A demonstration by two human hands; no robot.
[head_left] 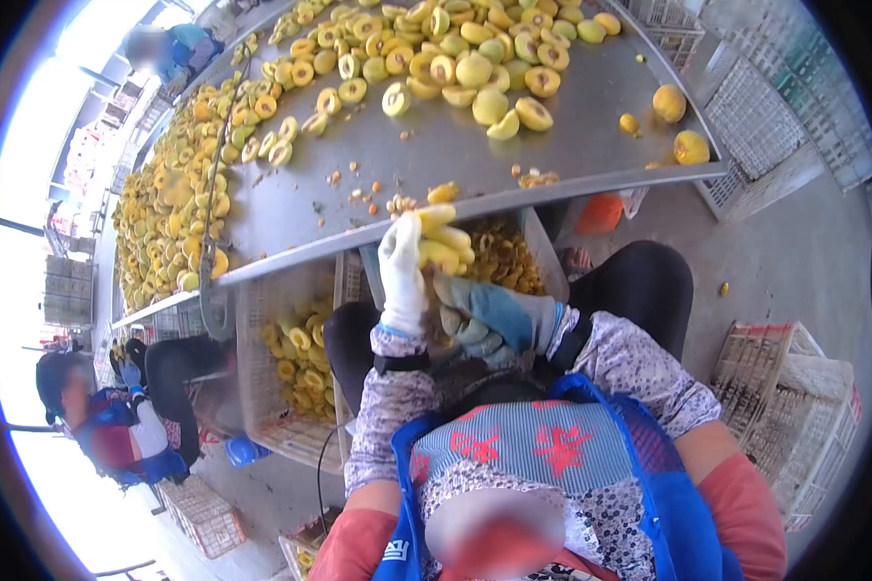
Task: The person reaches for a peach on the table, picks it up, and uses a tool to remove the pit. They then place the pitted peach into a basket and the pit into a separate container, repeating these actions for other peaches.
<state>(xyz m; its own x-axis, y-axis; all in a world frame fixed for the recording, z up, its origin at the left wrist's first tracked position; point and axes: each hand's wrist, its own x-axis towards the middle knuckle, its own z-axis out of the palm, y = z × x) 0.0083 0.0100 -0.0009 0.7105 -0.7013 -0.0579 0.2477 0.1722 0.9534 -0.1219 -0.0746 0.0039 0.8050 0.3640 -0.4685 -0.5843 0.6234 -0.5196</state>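
My left hand [404,276], in a white glove, is raised at the table's near edge with its fingers closed on yellow peach pieces [446,242]. Just to the right and below is my right hand [499,320], in a blue and grey glove, its fingers curled. Whatever is inside those fingers is hidden. Beneath both hands, a crate [545,254] holds small brownish-yellow bits, probably pits or scraps. On the metal table [358,179] above lie many halved yellow peaches [446,68], some with brown centres. Small crumbs and a peach piece [443,193] rest near the edge.
A crate of peach halves [300,368] stands left of my knees. A larger peach heap [170,213] covers the table's left side. Whole peaches [690,147] sit at the right corner. Stacked crates [785,407] are at right. A co-worker [116,416] sits at left; another person [179,48] is farther back.
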